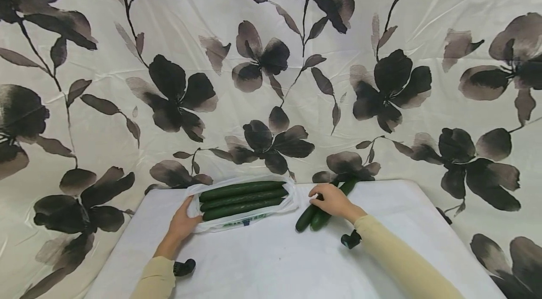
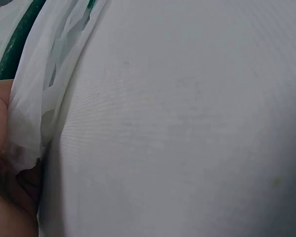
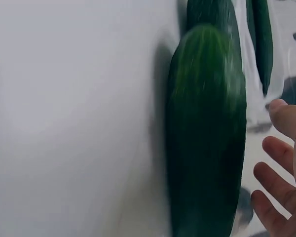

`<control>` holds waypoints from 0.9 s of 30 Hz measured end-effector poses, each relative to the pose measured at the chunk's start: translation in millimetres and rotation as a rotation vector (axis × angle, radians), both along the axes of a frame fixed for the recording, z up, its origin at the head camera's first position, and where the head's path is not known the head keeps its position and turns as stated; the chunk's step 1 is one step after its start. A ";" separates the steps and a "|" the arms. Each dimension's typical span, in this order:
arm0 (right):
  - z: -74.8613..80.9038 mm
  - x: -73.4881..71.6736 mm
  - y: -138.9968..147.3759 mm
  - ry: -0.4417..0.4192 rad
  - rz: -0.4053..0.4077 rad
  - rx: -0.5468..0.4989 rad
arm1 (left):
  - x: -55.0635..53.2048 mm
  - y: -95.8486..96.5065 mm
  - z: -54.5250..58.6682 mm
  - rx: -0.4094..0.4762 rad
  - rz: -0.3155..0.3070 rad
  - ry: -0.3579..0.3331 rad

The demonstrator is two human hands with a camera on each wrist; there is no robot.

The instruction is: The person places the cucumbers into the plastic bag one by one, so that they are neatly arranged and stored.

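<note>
The left hand (image 1: 183, 224) is gripping the white bag's (image 1: 228, 226) left end, its fingers partly hidden from me but seemingly pinching the edge, while three cucumbers (image 1: 243, 198) are lying inside. Right of the bag, the right hand (image 1: 333, 199) is hovering over two loose cucumbers (image 1: 304, 221), fingers parted, holding nothing.

From the head, the table (image 1: 262, 266) is viewed forward and downward, at six o'clock, from farthest off. From the left wrist it is faced closely, the bag (image 2: 34, 98) caught at ten o'clock; from the right, two loose cucumbers (image 3: 207, 138) are faced closely. The bag is shared by all views, the loose cucumbers by head and right wrist.
</note>
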State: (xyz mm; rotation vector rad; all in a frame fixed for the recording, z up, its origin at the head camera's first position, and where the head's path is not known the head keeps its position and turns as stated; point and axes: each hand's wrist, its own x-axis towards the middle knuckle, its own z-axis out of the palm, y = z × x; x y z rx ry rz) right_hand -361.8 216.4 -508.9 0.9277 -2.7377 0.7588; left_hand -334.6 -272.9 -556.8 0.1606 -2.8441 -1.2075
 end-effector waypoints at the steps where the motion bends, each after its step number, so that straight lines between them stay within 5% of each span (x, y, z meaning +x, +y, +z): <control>1: 0.0 0.3 4.6 0.002 -0.005 0.002 | 0.6 -1.1 0.8 0.004 -0.004 0.005; 8: -3.8 -1.8 37.1 0.057 -0.064 0.005 | 2.7 -2.6 8.2 0.011 -0.042 -0.019; 18: -8.5 -6.7 76.5 0.020 -0.103 -0.046 | 6.7 11.4 26.8 -0.202 -0.028 -0.015; 27: -21.5 -11.7 81.9 -0.017 -0.098 0.032 | 12.9 10.4 27.5 -0.152 -0.045 -0.003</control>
